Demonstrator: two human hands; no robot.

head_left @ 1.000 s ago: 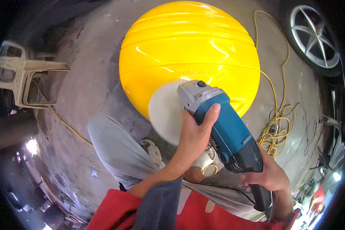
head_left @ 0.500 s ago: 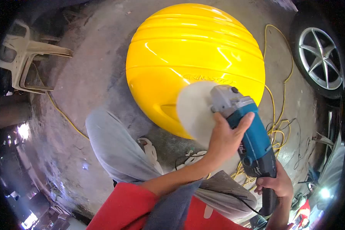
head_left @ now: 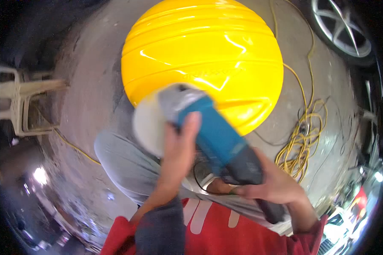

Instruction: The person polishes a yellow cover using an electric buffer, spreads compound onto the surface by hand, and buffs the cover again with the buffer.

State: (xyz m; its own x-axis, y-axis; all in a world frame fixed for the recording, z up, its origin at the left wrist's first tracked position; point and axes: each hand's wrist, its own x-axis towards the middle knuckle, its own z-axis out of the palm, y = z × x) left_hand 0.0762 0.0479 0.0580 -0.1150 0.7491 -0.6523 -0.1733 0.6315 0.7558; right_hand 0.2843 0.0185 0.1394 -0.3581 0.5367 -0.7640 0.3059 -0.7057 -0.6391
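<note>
A blue and black power tool with a round white pad is held in both hands, slightly blurred. My left hand grips it near its grey metal head, thumb on the blue body. My right hand is closed round the black rear part. Beyond the tool stands a large, glossy yellow rounded object with ridges and raised lettering. The pad overlaps its lower left edge in view; whether they touch cannot be told.
Yellow cable lies coiled on the concrete floor at the right. A wheel is at the upper right, a plastic chair at the left. My bent leg is below the yellow object.
From half a second ago, the tool and both hands have moved left across the front of the yellow object. Earlier they had moved right. The camera view has shifted too.
</note>
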